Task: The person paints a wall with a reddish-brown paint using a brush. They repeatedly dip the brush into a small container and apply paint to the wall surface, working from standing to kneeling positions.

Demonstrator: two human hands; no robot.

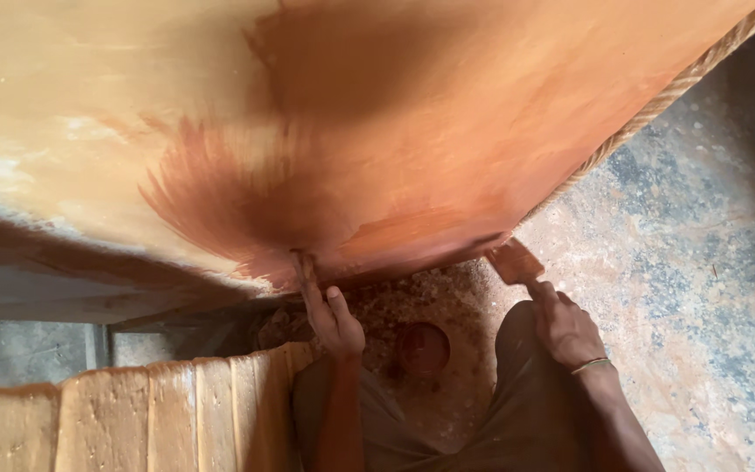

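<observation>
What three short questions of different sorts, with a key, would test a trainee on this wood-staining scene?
1. True or false: the right hand holds a brush by the edge of the wooden panel.
2. Which hand touches the panel's lower edge with its fingers? A) left B) right
3. What round thing sits on the floor between the person's knees?

Key: 1. True. 2. A, the left hand. 3. A small bowl of reddish-brown stain.
</observation>
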